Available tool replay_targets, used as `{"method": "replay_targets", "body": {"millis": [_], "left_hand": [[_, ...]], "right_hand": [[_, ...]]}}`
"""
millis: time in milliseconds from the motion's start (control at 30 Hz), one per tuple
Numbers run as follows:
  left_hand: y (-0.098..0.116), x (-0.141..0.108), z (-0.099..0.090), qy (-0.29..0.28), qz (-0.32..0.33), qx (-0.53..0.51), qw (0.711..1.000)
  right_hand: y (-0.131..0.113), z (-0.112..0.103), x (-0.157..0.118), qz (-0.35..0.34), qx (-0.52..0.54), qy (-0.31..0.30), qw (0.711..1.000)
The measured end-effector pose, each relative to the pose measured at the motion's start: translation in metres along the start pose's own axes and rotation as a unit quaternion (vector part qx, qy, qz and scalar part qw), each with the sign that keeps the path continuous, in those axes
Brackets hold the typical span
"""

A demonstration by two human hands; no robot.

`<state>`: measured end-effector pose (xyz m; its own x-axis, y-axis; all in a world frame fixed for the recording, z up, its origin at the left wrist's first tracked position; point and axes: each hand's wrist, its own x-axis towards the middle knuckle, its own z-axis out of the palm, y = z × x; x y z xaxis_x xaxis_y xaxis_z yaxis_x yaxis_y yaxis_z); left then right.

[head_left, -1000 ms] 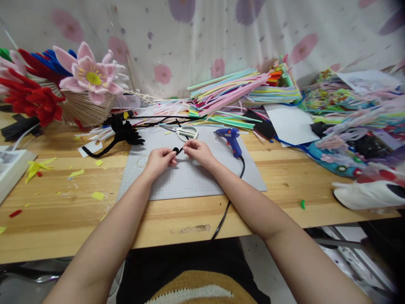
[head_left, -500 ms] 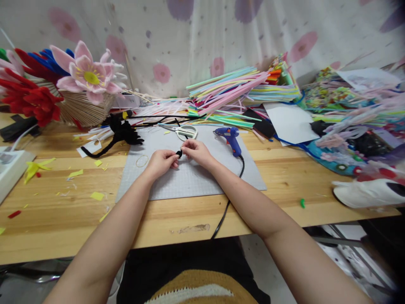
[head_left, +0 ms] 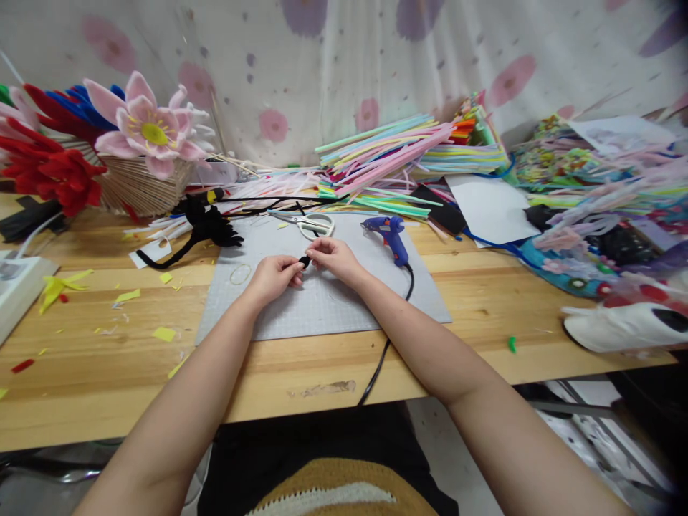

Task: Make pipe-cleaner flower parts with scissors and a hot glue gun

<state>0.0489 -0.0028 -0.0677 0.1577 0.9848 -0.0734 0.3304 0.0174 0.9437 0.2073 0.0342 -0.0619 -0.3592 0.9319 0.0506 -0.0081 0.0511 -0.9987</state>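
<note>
Between my fingertips is a small black fuzzy piece (head_left: 304, 261), which looks like pipe cleaner. My left hand (head_left: 276, 276) pinches it from the left, and my right hand (head_left: 334, 258) pinches its other side. Both hands are just above a grey cutting mat (head_left: 301, 315). Behind them lie scissors with pale handles (head_left: 316, 226). A blue glue gun (head_left: 391, 236) rests on the mat to the right of my right hand. Left of the mat's far corner is a black fuzzy shape with a long stem (head_left: 207, 231). A thin yellowish ring (head_left: 240, 274) lies left of my left hand.
Pink and red fuzzy flowers (head_left: 155, 132) stand at the back left. Bundled coloured pipe cleaners (head_left: 392, 147) fill the back. A white power strip (head_left: 24, 287) sits at the left edge, a white shoe-like object (head_left: 623, 327) at the right. The glue gun's black cord (head_left: 379, 369) crosses the table's front edge.
The whole view has shifted very slightly. Both hands keep their pinch on the black piece in nearly the same place.
</note>
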Motion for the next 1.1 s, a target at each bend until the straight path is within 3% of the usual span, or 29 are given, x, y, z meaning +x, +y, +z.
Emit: {"method": "replay_targets", "body": {"millis": [267,533,800,900,1000,1100], "left_hand": [[0.011,-0.002,0.003,0.015,-0.033,-0.080,0.996],[0.014,-0.003,0.004,0.033,-0.053,-0.099,0.993],[0.022,-0.003,0.005,0.093,-0.086,-0.124,0.984],[0.025,-0.003,0.006,0.120,-0.092,-0.222,0.963],[0.029,-0.004,0.008,0.035,-0.138,-0.369,0.919],[0.032,-0.006,0.009,-0.040,-0.163,-0.439,0.883]], "right_hand": [[-0.001,-0.003,-0.002,0.062,0.066,0.003,0.996],[-0.004,-0.002,-0.002,0.034,0.046,-0.007,0.998],[0.000,-0.006,0.002,0.081,0.097,0.058,0.990],[-0.003,-0.009,0.001,0.119,0.153,0.067,0.979],[-0.006,-0.011,0.000,0.140,0.177,0.073,0.971],[-0.008,-0.010,-0.001,0.149,0.190,0.076,0.967]]}}
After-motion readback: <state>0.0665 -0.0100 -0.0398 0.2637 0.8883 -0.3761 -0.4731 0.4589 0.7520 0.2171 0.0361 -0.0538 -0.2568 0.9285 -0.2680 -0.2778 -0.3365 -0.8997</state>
